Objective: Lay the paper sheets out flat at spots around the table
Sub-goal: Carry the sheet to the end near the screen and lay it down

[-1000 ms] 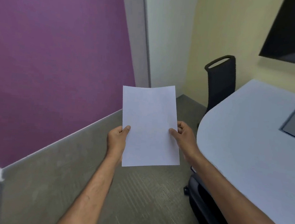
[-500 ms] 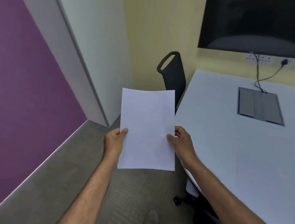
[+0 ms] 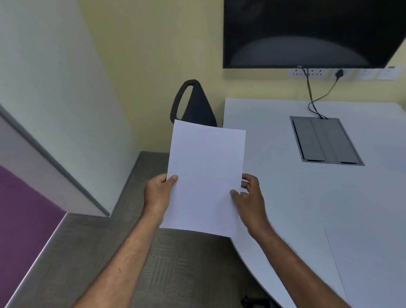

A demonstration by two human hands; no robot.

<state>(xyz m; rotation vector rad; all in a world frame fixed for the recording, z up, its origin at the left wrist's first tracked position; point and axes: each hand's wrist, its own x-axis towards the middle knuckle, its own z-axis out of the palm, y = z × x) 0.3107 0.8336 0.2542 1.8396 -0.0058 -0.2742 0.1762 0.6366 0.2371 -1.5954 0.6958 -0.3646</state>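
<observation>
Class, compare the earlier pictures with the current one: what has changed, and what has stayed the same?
The view swung right, away from the purple wall, bringing the table, the screen and a sheet already on the table into view. Unchanged: the left hand and right hand still hold the paper by its sides.

A plain white paper sheet (image 3: 205, 178), blank on the side facing the viewer, is held upright in the air in portrait orientation, slightly tilted back, with no creases showing. It sits at the centre of the view, overlapping the near-left edge of the pale desk (image 3: 291, 197). At four o'clock from it, a second sheet (image 3: 373, 262) of the same white lies flat on the desk, its edges only faintly visible against the surface.
</observation>
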